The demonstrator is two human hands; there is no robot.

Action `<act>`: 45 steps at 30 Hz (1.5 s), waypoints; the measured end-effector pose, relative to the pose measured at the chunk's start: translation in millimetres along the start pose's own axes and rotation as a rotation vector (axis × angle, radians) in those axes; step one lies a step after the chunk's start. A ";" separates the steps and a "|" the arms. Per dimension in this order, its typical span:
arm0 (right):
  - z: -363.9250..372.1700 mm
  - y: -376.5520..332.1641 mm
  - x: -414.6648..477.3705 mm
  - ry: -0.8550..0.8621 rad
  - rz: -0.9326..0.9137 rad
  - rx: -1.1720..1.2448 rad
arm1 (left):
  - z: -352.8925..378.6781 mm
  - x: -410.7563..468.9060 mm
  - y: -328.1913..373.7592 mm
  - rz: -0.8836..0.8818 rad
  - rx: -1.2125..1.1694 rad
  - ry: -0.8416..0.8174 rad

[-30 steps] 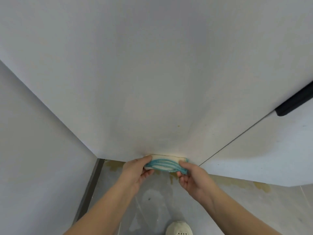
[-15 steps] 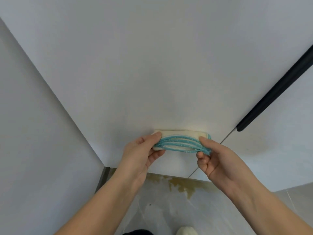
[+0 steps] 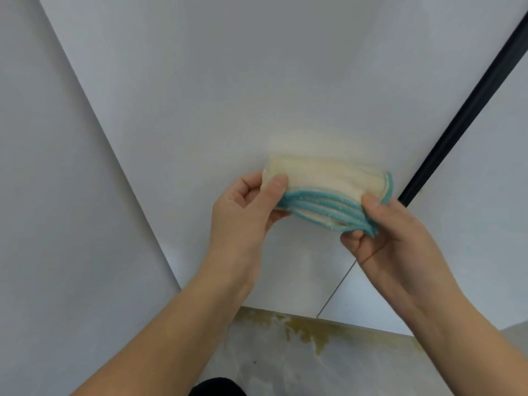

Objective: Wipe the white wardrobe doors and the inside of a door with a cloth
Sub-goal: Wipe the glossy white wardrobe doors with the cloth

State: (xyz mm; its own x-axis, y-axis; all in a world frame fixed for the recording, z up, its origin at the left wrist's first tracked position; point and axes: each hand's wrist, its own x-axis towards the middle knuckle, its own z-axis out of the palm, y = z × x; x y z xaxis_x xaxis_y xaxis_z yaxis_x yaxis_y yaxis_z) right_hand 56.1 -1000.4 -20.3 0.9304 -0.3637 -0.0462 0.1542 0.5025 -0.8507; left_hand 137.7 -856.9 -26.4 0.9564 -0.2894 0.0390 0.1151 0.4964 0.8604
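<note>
At the centre of the frame, a folded cream cloth with blue edging (image 3: 325, 192) was pinched against the white wardrobe door (image 3: 257, 81) by the left hand (image 3: 243, 212) and right hand (image 3: 383, 232); stained flooring (image 3: 308, 338) lay below.

It looks like a room in a home: plain white wardrobe doors (image 3: 257, 81) with a long black handle (image 3: 471, 104) stand above a pale, yellow-stained floor (image 3: 371, 367).

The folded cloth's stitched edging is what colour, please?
Turquoise blue edging on a cream folded cloth; head view.
</note>
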 end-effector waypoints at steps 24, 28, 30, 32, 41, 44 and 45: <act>-248.6 309.1 45.8 0.591 0.986 -0.243 | -160.1 18.5 -369.0 -1.076 0.392 0.371; -253.8 318.3 60.3 0.628 0.936 -0.243 | -162.9 27.4 -386.0 -1.070 0.310 0.444; -252.7 318.8 64.2 0.646 0.920 -0.241 | -162.5 29.4 -387.0 -1.049 0.259 0.488; -250.9 318.4 65.4 0.664 0.912 -0.225 | -161.7 28.6 -385.8 -1.028 0.232 0.520; -226.1 283.4 65.3 0.728 0.864 -0.092 | -142.1 26.4 -346.1 -0.954 0.173 0.544; -211.0 260.3 60.4 0.717 0.825 -0.070 | -131.3 24.7 -320.3 -0.898 0.187 0.511; -204.9 251.0 58.9 0.714 0.809 -0.078 | -127.5 23.7 -310.9 -0.879 0.188 0.498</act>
State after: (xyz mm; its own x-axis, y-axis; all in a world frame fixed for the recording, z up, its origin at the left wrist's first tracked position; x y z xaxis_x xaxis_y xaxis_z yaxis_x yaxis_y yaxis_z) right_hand 81.4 -1056.3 -343.8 0.3339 -0.3320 -0.8822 -0.4641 0.7567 -0.4605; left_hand 158.7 -913.7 -357.8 0.5623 -0.0949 -0.8215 0.8254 0.1243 0.5507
